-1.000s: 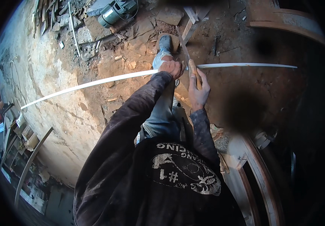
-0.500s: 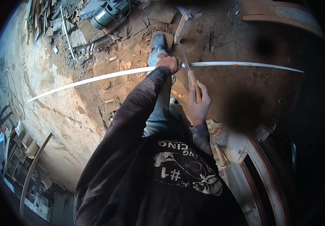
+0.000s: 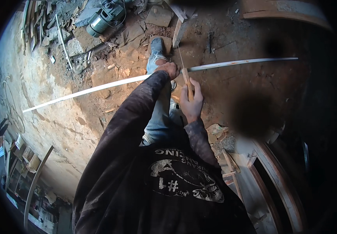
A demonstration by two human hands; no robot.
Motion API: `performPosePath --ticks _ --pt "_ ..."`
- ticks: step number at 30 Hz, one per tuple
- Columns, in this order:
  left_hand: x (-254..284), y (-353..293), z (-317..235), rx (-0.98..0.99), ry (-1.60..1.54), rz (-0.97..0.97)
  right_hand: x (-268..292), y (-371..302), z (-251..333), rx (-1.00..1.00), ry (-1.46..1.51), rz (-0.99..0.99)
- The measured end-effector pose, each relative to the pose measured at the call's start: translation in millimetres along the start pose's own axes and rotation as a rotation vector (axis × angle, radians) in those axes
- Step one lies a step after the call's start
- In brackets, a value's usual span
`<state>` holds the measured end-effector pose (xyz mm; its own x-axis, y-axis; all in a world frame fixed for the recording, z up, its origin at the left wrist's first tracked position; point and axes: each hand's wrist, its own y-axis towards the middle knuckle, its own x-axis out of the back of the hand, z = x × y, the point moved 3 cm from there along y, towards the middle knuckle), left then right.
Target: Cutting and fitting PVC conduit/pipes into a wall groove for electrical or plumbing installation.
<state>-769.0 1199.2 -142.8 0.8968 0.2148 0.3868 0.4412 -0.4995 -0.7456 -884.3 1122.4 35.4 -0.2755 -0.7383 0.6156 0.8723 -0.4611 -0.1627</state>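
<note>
Long white strip point(image 3: 98, 89) spans the dirt floor point(image 3: 254, 89) left to right, raised at knee height. Left hand point(image 3: 168, 70), fingers clamped on strip. Right hand point(image 3: 192, 102), fingers wrapped round wooden-handled saw point(image 3: 187, 84), blade crossing strip.

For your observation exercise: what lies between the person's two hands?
In the head view, the saw blade crosses the white strip between left hand and right hand.
</note>
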Motion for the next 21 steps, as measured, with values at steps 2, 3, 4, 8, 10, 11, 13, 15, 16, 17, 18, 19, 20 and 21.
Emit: performPosePath --ticks 2,3,4,8,10,11,13,15,16,17,18,19,20,21 --pt "0 -9 1 0.08 -0.03 0.029 7 -2 1 -0.005 0.025 0.013" --pt "-18 10 23 0.087 -0.025 0.03 9 -1 1 0.003 0.053 0.031" --pt "-37 39 77 0.102 -0.072 0.072 18 -31 6 -0.034 0.16 0.107" --pt "-44 23 2 -0.234 0.043 0.063 31 -38 -20 0.05 0.051 -0.042" --pt "-76 70 52 -0.271 0.125 -0.031 -1 21 -5 -0.172 0.124 0.057" --pt "-74 77 96 -0.769 -0.451 0.245 -8 7 10 -0.147 0.17 0.103" --pt "-56 82 110 -1.305 -1.046 0.554 16 -33 -2 -0.097 0.233 0.152" --pt "-66 92 70 -0.98 -0.838 0.831 42 -69 -37 0.052 0.142 -0.029" --pt "-76 93 64 -0.976 -0.84 0.838 38 -59 -37 0.034 0.134 -0.032" --pt "-96 102 57 -0.782 -0.542 0.63 32 -41 -30 0.008 0.116 -0.043" --pt "-103 119 58 -0.578 -0.245 0.388 23 -13 -21 0.018 0.12 -0.04" --pt "-114 132 63 -0.37 0.041 0.16 15 10 -14 -0.072 0.107 0.016" --pt "-126 136 71 -0.352 0.103 0.154 11 20 -15 -0.173 0.09 0.062" --pt "-131 142 75 -0.562 0.035 0.244 17 2 -22 -0.187 0.081 0.052"
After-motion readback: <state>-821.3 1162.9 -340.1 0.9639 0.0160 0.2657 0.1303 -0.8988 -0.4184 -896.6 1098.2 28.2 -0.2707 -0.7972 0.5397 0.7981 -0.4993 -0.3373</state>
